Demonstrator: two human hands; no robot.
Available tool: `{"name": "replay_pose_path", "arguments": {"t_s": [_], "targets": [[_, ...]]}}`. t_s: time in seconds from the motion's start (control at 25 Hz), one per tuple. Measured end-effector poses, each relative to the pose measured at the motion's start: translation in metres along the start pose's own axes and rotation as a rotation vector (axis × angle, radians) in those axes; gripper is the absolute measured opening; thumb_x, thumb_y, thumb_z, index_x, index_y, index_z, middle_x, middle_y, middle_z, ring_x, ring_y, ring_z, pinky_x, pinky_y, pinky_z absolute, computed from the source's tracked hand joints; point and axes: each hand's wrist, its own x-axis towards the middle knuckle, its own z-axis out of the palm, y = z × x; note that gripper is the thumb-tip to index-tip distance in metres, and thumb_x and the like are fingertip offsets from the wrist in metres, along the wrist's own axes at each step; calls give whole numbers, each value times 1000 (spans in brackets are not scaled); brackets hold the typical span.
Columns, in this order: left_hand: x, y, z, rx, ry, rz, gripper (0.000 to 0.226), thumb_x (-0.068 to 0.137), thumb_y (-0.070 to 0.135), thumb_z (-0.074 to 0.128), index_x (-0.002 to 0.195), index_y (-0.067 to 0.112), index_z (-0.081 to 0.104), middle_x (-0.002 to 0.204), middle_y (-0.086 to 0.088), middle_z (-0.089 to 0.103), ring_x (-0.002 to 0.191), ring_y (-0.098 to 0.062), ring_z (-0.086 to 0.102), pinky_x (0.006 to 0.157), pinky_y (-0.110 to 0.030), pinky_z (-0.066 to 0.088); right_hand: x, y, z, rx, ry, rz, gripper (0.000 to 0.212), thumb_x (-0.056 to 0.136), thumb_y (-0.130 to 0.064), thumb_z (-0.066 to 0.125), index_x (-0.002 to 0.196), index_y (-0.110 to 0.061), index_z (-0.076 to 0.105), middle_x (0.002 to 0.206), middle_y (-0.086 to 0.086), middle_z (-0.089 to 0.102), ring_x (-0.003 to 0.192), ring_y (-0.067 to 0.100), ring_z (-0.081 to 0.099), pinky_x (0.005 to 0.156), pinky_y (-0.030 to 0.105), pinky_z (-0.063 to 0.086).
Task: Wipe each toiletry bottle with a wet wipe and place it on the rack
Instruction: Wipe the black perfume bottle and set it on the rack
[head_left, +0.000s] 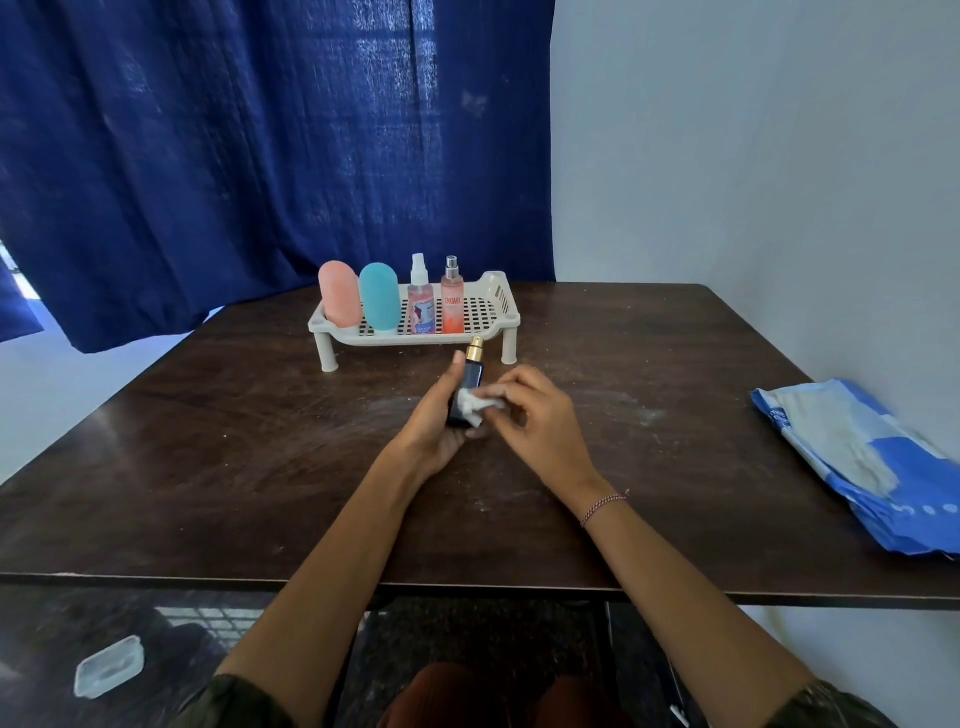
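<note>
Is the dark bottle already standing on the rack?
No, the left hand holds the dark bottle in front of the rack while the right hand holds the wipe against it.

Dim daylight through the blue curtain (260, 156), soft tabletop (208, 467) sheen, wide-angle bending at edges
</note>
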Motion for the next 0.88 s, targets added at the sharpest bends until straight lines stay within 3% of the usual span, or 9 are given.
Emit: {"name": "replay_pose_path", "arguments": {"t_s": [0.08, 0.2, 0.28, 0.36, 0.48, 0.56, 0.72, 0.88], "targets": [[0, -2, 3, 9, -16, -9, 48, 88, 47, 48, 111, 5, 49, 82, -8, 55, 58, -10, 50, 45, -20, 38, 3, 4, -4, 13, 112, 101, 19, 79, -7, 71, 97, -9, 69, 90, 2, 58, 82, 5, 54, 70, 13, 46], [0, -5, 4, 57, 28, -18, 40, 97, 41, 39, 107, 7, 57, 85, -7, 56, 66, -12, 50, 57, -24, 41, 4, 5, -5, 13, 176, 164, 19, 78, -7, 72, 97, -9, 69, 92, 0, 54, 83, 2, 51, 70, 7, 43], [-1, -4, 5, 85, 56, -12, 41, 100, 40, 33, 105, 11, 62, 88, -6, 66, 78, -14, 58, 72, -28, 43, 3, 4, -3, 11, 158, 139, 19, 77, -6, 72, 96, -7, 69, 92, 1, 54, 83, 1, 50, 72, 6, 42], [-2, -2, 4, 16, 84, -15, 42, 100, 40, 32, 104, 8, 60, 82, -6, 71, 77, -15, 65, 75, -27, 48, 0, 1, 0, 37, 58, 60, 19, 78, -5, 71, 97, -7, 69, 91, 2, 54, 81, 1, 49, 72, 7, 42], [-3, 3, 3, -83, 114, -49, 46, 99, 43, 33, 95, 5, 58, 74, -7, 64, 64, -14, 64, 61, -25, 54, -4, -5, 4, 80, -129, -32, 20, 78, -6, 71, 98, -8, 69, 91, 2, 55, 81, 4, 52, 74, 12, 44], [-3, 3, 5, -83, 138, -49, 44, 100, 40, 33, 93, 5, 59, 72, -8, 64, 61, -14, 63, 55, -25, 54, -3, -6, 4, 86, -147, -35, 20, 79, -7, 71, 98, -8, 69, 90, 2, 55, 81, 6, 54, 73, 16, 46], [-5, -1, 7, 285, 88, -24, 48, 100, 44, 29, 89, 8, 59, 59, -4, 58, 47, -12, 50, 41, -22, 37, 2, 1, -2, 74, 73, 107, 15, 79, -10, 72, 93, -6, 69, 87, 2, 59, 76, 4, 55, 68, 12, 44], [-8, -2, 8, 445, 3, -20, 53, 97, 53, 29, 94, 11, 61, 63, -4, 54, 48, -11, 49, 39, -21, 38, 4, 4, -4, 78, 172, 199, 12, 80, -13, 71, 91, -7, 69, 85, -4, 59, 71, -1, 54, 64, 9, 42]]}}
